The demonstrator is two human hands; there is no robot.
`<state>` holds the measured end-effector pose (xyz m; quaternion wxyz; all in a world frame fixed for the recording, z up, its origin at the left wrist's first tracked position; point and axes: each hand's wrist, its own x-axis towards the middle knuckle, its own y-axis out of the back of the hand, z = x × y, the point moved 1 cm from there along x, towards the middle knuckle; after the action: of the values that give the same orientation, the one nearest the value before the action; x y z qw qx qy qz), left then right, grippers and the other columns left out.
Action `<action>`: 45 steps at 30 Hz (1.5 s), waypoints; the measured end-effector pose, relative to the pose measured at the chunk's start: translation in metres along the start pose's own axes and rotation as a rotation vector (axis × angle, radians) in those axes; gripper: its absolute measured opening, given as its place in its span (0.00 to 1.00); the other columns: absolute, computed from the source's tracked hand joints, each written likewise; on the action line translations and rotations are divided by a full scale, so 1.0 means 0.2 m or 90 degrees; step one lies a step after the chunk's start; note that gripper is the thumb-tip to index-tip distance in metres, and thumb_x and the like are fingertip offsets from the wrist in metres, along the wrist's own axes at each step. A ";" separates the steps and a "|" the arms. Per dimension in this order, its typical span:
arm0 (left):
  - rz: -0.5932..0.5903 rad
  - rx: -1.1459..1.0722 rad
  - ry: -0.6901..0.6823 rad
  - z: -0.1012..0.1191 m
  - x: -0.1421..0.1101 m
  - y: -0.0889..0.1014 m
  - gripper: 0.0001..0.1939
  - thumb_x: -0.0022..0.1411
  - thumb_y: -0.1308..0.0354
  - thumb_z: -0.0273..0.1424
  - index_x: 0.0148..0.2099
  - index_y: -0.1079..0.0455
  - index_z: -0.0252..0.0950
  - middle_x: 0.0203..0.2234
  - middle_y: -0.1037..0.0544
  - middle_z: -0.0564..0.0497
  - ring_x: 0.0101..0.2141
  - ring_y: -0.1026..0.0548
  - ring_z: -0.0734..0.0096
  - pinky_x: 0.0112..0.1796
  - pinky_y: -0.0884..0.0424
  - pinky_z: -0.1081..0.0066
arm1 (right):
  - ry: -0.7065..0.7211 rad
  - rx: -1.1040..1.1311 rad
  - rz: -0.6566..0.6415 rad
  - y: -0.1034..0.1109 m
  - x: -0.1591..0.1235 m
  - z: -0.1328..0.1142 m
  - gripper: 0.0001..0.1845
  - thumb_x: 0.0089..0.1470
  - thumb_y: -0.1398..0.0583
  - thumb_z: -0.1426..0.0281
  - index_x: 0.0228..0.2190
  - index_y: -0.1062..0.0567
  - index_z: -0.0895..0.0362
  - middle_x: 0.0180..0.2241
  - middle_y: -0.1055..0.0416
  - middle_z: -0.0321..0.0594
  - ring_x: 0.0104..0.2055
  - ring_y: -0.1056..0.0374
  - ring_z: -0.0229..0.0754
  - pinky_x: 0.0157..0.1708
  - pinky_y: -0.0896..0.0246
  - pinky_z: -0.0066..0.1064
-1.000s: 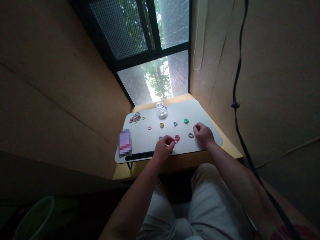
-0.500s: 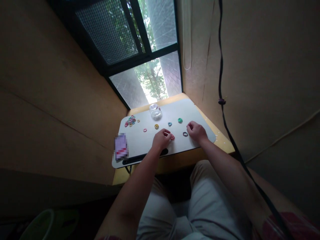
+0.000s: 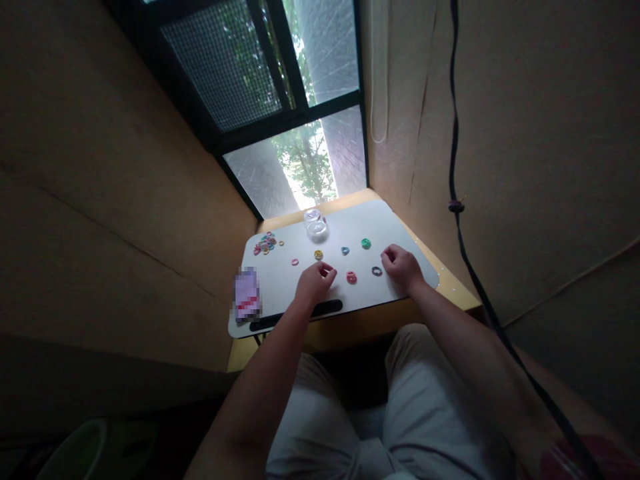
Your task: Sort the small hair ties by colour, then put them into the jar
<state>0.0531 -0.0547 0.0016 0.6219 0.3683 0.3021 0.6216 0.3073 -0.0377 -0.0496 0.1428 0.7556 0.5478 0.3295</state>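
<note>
My left hand (image 3: 316, 281) hovers above the front of a white tabletop (image 3: 280, 290). Its thumb and fingertips are apart, and nothing shows between them. Just right of its fingers lies a small heap of red hair ties (image 3: 351, 277). My right hand (image 3: 401, 267) rests in a loose fist at the right side, its inside hidden. Close to that fist is a dark grey group of hair ties (image 3: 377, 271). Farther back are green ties (image 3: 366, 244), blue ties (image 3: 345, 251), yellow ties (image 3: 319, 255) and a single pink tie (image 3: 295, 262).
A mixed pile of colourful hair ties (image 3: 265, 244) lies at the back left. An open clear plastic container (image 3: 317, 231) stands near the window (image 3: 300, 160). A blurred purple item (image 3: 247, 295) is at the left edge. A dark cord (image 3: 454, 147) hangs on the right.
My left hand has drawn back to the left from the red hair ties and let go there, leaving them in full view. My right fist stays by the grey ties.
</note>
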 end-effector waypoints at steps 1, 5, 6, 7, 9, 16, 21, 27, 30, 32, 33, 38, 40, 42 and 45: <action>0.001 0.003 0.004 -0.04 0.00 0.03 0.10 0.60 0.42 0.38 0.38 0.24 0.37 0.31 0.19 0.48 0.32 0.23 0.66 0.34 0.32 0.70 | 0.005 0.010 0.006 0.01 0.00 0.00 0.09 0.54 0.44 0.66 0.25 0.29 0.55 0.23 0.30 0.37 0.26 0.36 0.40 0.28 0.47 0.29; 0.020 0.002 0.028 -0.25 -0.01 0.17 0.10 0.60 0.42 0.37 0.39 0.25 0.37 0.34 0.18 0.49 0.33 0.22 0.67 0.36 0.30 0.70 | 0.049 0.057 0.028 0.03 -0.09 -0.08 0.09 0.54 0.43 0.66 0.26 0.29 0.55 0.22 0.31 0.36 0.25 0.37 0.39 0.28 0.45 0.29; 0.028 -0.005 0.039 -0.30 0.00 0.20 0.10 0.60 0.42 0.36 0.41 0.25 0.37 0.36 0.18 0.48 0.33 0.22 0.67 0.36 0.29 0.70 | 0.076 0.073 0.009 0.02 -0.13 -0.12 0.09 0.55 0.43 0.66 0.26 0.30 0.55 0.22 0.32 0.35 0.24 0.38 0.39 0.28 0.45 0.29; 0.039 -0.012 0.051 -0.35 0.00 0.23 0.12 0.60 0.42 0.36 0.44 0.26 0.36 0.39 0.19 0.48 0.34 0.21 0.67 0.37 0.29 0.69 | 0.116 0.089 -0.033 0.00 -0.18 -0.18 0.09 0.56 0.43 0.66 0.26 0.29 0.55 0.22 0.33 0.35 0.24 0.38 0.38 0.28 0.45 0.29; 0.062 -0.006 0.064 -0.44 0.03 0.28 0.16 0.60 0.42 0.36 0.49 0.28 0.35 0.45 0.20 0.45 0.38 0.21 0.65 0.40 0.27 0.68 | 0.205 0.110 -0.172 -0.06 -0.29 -0.29 0.09 0.56 0.43 0.67 0.26 0.30 0.56 0.20 0.35 0.33 0.23 0.41 0.37 0.27 0.47 0.28; 0.061 0.146 -0.012 -0.59 0.26 0.30 0.20 0.61 0.44 0.32 0.55 0.28 0.32 0.55 0.26 0.39 0.57 0.30 0.55 0.59 0.37 0.61 | 0.239 0.077 -0.387 -0.27 -0.40 -0.49 0.08 0.55 0.43 0.70 0.25 0.29 0.56 0.22 0.32 0.35 0.25 0.39 0.36 0.27 0.51 0.28; 0.047 0.237 -0.077 -0.61 0.47 0.27 0.22 0.64 0.50 0.30 0.57 0.30 0.27 0.60 0.31 0.35 0.60 0.35 0.53 0.62 0.43 0.60 | 0.188 0.001 -0.396 -0.31 -0.33 -0.51 0.12 0.55 0.42 0.66 0.22 0.30 0.55 0.20 0.31 0.35 0.22 0.41 0.36 0.24 0.56 0.29; 0.060 0.290 -0.042 -0.62 0.65 0.28 0.21 0.65 0.52 0.29 0.57 0.29 0.33 0.55 0.26 0.38 0.54 0.29 0.56 0.57 0.39 0.62 | 0.150 0.047 -0.369 -0.33 -0.33 -0.48 0.13 0.55 0.42 0.65 0.21 0.33 0.55 0.19 0.33 0.34 0.22 0.42 0.36 0.24 0.54 0.28; 0.069 0.309 0.000 -0.64 0.69 0.29 0.18 0.65 0.53 0.30 0.49 0.23 0.36 0.46 0.21 0.39 0.47 0.26 0.55 0.50 0.34 0.62 | 0.139 0.073 -0.374 -0.34 -0.33 -0.46 0.14 0.56 0.43 0.65 0.21 0.34 0.55 0.19 0.35 0.33 0.22 0.42 0.35 0.24 0.53 0.28; 0.078 0.306 0.016 -0.66 0.70 0.29 0.18 0.65 0.53 0.30 0.45 0.21 0.37 0.44 0.21 0.39 0.45 0.25 0.54 0.48 0.33 0.62 | 0.141 0.086 -0.378 -0.34 -0.33 -0.46 0.14 0.56 0.43 0.65 0.21 0.34 0.55 0.19 0.35 0.33 0.22 0.43 0.35 0.24 0.53 0.27; 0.081 0.301 0.016 -0.67 0.69 0.30 0.18 0.65 0.53 0.29 0.45 0.21 0.37 0.44 0.21 0.39 0.44 0.25 0.54 0.47 0.32 0.61 | 0.142 0.090 -0.380 -0.34 -0.33 -0.45 0.14 0.56 0.43 0.65 0.21 0.34 0.55 0.19 0.36 0.33 0.22 0.43 0.35 0.24 0.53 0.27; 0.080 0.296 -0.003 -0.69 0.64 0.31 0.17 0.66 0.53 0.28 0.45 0.22 0.36 0.44 0.22 0.38 0.44 0.25 0.52 0.45 0.32 0.59 | 0.153 0.093 -0.366 -0.35 -0.33 -0.46 0.13 0.55 0.43 0.66 0.20 0.35 0.55 0.19 0.36 0.33 0.21 0.43 0.35 0.24 0.53 0.27; 0.077 0.302 -0.009 -0.69 0.61 0.33 0.16 0.66 0.53 0.28 0.47 0.24 0.36 0.44 0.22 0.38 0.45 0.26 0.51 0.47 0.33 0.59 | 0.158 0.088 -0.358 -0.34 -0.34 -0.46 0.13 0.55 0.42 0.66 0.20 0.34 0.55 0.18 0.36 0.33 0.21 0.43 0.34 0.24 0.53 0.27; 0.092 0.289 -0.019 -0.67 0.58 0.35 0.16 0.66 0.53 0.27 0.49 0.26 0.35 0.44 0.23 0.38 0.47 0.27 0.52 0.49 0.34 0.58 | 0.160 0.085 -0.350 -0.34 -0.34 -0.46 0.13 0.54 0.42 0.66 0.20 0.34 0.56 0.18 0.36 0.32 0.21 0.43 0.34 0.23 0.54 0.27; 0.151 0.186 -0.034 -0.59 0.49 0.37 0.15 0.67 0.55 0.26 0.47 0.27 0.35 0.46 0.23 0.39 0.49 0.28 0.56 0.53 0.36 0.59 | 0.166 0.092 -0.341 -0.34 -0.35 -0.46 0.13 0.55 0.42 0.67 0.20 0.34 0.55 0.18 0.36 0.32 0.21 0.43 0.35 0.24 0.53 0.27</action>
<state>-0.0826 0.0489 0.0074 0.4917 0.5041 0.3268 0.6303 0.1853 -0.0915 -0.0441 0.0994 0.5437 0.7633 0.3344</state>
